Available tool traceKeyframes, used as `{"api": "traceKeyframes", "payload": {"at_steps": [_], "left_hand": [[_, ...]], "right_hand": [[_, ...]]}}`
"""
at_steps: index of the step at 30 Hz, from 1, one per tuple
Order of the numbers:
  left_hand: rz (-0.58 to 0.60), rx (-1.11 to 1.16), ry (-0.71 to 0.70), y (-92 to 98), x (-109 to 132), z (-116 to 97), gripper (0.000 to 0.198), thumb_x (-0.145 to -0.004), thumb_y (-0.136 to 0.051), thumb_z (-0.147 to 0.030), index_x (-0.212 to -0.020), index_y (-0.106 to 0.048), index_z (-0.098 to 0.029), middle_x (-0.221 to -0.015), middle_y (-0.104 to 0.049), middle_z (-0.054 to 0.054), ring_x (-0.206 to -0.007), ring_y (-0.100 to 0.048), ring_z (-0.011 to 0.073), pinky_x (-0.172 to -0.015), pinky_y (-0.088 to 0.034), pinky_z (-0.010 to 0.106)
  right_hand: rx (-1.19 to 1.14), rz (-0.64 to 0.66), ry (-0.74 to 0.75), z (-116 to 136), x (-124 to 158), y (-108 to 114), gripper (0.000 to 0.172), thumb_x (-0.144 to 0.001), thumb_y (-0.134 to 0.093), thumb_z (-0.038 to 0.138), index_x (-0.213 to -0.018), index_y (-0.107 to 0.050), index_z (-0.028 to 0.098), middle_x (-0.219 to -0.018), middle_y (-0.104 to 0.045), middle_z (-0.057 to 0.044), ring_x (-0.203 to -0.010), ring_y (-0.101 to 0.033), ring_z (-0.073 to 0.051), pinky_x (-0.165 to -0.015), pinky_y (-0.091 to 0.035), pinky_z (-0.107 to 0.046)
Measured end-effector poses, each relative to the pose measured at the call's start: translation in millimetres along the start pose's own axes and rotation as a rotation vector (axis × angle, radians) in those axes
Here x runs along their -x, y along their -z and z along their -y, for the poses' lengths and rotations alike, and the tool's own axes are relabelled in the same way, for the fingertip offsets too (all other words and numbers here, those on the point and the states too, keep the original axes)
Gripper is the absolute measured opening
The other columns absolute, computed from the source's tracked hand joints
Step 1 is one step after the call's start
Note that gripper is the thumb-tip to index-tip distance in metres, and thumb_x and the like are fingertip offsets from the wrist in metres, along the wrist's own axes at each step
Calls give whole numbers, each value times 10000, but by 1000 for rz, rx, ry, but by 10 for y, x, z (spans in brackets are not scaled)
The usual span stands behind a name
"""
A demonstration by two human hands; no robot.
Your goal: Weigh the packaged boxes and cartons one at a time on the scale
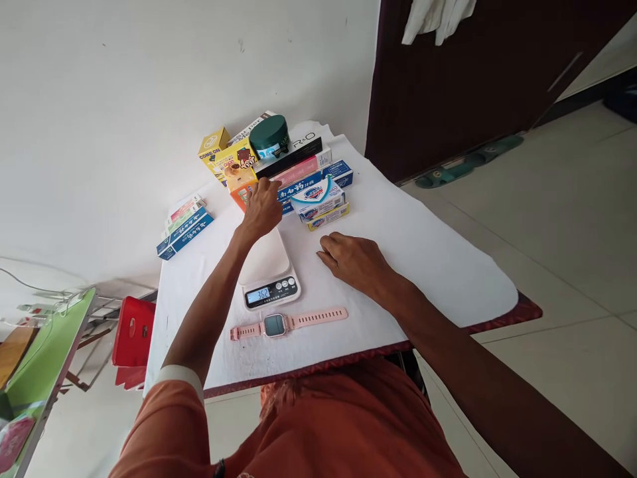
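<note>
My left hand (265,210) reaches over the far end of the white kitchen scale (266,257), its fingers closed at the right side of a small orange box (241,186). The fingertips are partly hidden. The scale's lit display (259,295) seems to read 362. My right hand (355,260) lies on the table right of the scale, fingers curled in with nothing visible in them. Just beyond it are stacked soap boxes (318,199). A pink-strapped smartwatch (275,324) lies flat in front of the scale.
Behind the scale stand a blue toothpaste box (338,174), a black box (291,156), a yellow box (213,143) and a dark green jar (269,136). More toothpaste boxes (186,232) lie at left. A red stool (133,332) stands beside the white-covered table (423,252).
</note>
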State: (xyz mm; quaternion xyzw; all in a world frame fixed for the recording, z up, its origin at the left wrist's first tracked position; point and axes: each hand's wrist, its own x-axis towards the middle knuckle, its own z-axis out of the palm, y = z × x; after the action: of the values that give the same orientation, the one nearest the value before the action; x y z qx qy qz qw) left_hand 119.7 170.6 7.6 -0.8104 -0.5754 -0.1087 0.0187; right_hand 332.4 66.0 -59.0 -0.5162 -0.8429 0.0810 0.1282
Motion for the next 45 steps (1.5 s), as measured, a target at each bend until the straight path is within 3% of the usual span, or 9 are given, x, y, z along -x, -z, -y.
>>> {"api": "traceKeyframes", "payload": {"at_steps": [4, 7, 11, 14, 22, 27, 34, 39, 45], "left_hand": [[9, 85, -150, -10, 31, -273, 427, -1026, -616, -420, -1386, -586, -192, -1335, -609, 174, -1268, -577, 357, -1063, -461, 513], [67, 32, -122, -112, -16, -416, 610, -942, -710, -591, -1385, -584, -191, -1352, -608, 189, -1305, -550, 404, -1081, -438, 566], [51, 64, -68, -186, -74, -439, 562, -897, -786, -535, -1318, -615, -205, -1313, -631, 167, -1276, -575, 385, -1074, -456, 557], [-8, 178, -47, -54, 4, -367, 519, -869, -832, -446, -1273, -624, -194, -1267, -651, 137, -1187, -623, 318, -1027, -506, 475], [-92, 279, -22, 521, 1030, 51, 536, -843, -852, -473, -1277, -649, -231, -1167, -680, 70, -1053, -668, 259, -930, -554, 418], [-33, 304, 102, 384, 1581, 232, 523, -843, -853, -410, -1291, -651, -231, -1199, -672, 85, -1100, -678, 277, -964, -554, 450], [-36, 319, 122, 222, 1696, 313, 547, -895, -804, -445, -1372, -629, -243, -1273, -666, 114, -1203, -630, 314, -1038, -505, 519], [-218, 462, 116, 163, 1747, 314, 535, -951, -710, -585, -1358, -641, -244, -1293, -678, 120, -1231, -645, 299, -1056, -520, 490], [-461, 450, 158, 119, 1820, 298, 418, -1048, -577, -548, -1282, -680, -218, -1230, -715, 111, -1180, -668, 260, -1028, -532, 448]], "right_hand": [[1, -18, 1, 4, 2, -3, 313, -1082, -408, 263, -1059, -704, 164, -1023, -759, -131, -851, -692, -231, -597, -271, -323], [0, -18, -14, 4, -1, -9, 292, -1072, -431, 268, -1053, -705, 169, -1038, -762, -126, -851, -694, -232, -596, -267, -322], [-11, -11, -5, 1, -6, 0, 282, -1070, -442, 265, -1038, -704, 169, -1031, -760, -122, -847, -694, -230, -595, -263, -320], [-25, -4, -7, 0, -5, 13, 285, -1079, -435, 255, -1041, -702, 162, -1035, -756, -121, -853, -694, -228, -600, -259, -314], [-13, -6, 1, 6, 3, -2, 301, -1085, -431, 278, -1035, -704, 162, -1015, -750, -127, -841, -682, -229, -594, -240, -314], [-7, 6, -24, 42, 6, 5, 267, -1071, -468, 296, -987, -691, 176, -1024, -749, -103, -825, -662, -211, -611, -255, -311], [4, 116, 19, 219, -128, 172, 285, -1085, -402, 247, -1053, -673, 164, -1065, -753, -99, -862, -677, -218, -625, -271, -316], [17, 134, 44, 297, -254, 51, 275, -1019, -411, 122, -1156, -649, 134, -1114, -740, -123, -842, -673, -215, -594, -241, -323], [5, 50, 84, 249, -231, -115, 285, -993, -416, 110, -1112, -674, 126, -1063, -751, -109, -838, -660, -210, -602, -240, -316]]}}
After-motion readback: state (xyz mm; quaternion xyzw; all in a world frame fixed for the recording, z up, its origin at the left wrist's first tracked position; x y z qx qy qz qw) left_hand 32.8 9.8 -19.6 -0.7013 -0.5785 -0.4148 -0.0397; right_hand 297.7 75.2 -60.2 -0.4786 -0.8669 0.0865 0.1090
